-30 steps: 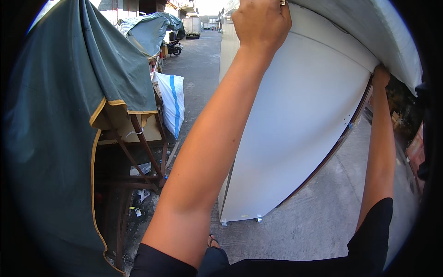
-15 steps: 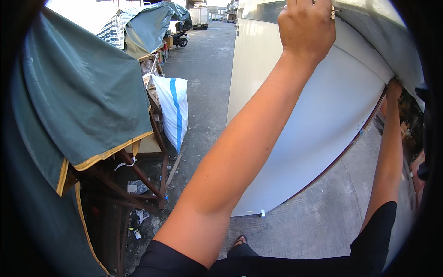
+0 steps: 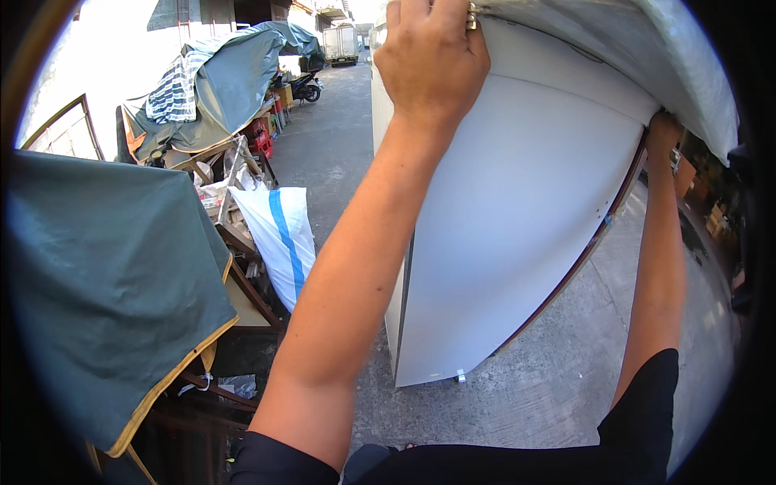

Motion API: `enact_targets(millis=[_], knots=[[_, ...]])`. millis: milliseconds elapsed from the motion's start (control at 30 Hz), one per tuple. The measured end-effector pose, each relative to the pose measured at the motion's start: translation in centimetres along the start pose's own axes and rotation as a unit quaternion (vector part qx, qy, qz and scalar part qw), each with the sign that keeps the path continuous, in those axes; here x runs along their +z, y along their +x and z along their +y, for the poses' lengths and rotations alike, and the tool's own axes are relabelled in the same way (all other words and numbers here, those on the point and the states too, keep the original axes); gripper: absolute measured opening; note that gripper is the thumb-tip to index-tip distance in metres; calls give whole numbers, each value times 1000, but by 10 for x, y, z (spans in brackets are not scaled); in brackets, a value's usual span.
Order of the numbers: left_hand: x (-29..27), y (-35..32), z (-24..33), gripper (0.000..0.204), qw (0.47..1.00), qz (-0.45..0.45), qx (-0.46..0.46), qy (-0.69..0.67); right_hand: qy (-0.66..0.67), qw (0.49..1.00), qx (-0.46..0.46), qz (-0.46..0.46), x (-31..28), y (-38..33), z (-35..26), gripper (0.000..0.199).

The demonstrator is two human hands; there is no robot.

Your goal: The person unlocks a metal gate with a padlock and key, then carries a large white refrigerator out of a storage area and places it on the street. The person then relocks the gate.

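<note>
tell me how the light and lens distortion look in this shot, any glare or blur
Head view: hard sunlight, the sky at upper left blown out white; the white cabinet is evenly lit without glare; fisheye bends its straight edges, and a dark rim rings the picture; left hand and right hand on its top edge look sharp.

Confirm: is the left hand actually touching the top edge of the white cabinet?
Touching. The head view shows the left hand gripping the top edge of the white cabinet, fingers curled over it.

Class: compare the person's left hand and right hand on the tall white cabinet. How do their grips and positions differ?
The left hand grips the white cabinet at its top front edge, near and large in view; the right hand holds the far side edge, lower and smaller. The left wears a ring; none shows on the right. Both arms reach upward, gripping it.
</note>
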State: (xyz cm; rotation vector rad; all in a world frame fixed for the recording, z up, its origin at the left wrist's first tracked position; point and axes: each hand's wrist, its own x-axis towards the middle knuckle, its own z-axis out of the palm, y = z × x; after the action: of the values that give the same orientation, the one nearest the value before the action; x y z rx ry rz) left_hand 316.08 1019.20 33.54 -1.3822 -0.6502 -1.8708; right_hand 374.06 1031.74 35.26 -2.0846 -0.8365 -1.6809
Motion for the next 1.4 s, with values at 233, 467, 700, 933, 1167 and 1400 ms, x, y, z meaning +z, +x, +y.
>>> enact_targets(millis=[233,467,700,933,1167,1400], knots=[[112,-36,-133,20,1000,-3,4,16,10,996,-41,74,49,24,-156,17],[222,-62,-278,25,1000,-12,-1,22,-47,996,-9,79,120,58,-310,23],[327,-110,-407,38,1000,3,-7,2,46,993,20,111,216,104,-456,27],[446,-149,-538,38,1000,-20,-13,1,173,980,79,56,302,140,-614,37],[572,-188,-676,32,998,-22,-35,41,465,795,385,-57,298,168,-798,44],[693,-226,-793,19,994,-41,-79,55,543,741,380,-109,361,199,-960,43]])
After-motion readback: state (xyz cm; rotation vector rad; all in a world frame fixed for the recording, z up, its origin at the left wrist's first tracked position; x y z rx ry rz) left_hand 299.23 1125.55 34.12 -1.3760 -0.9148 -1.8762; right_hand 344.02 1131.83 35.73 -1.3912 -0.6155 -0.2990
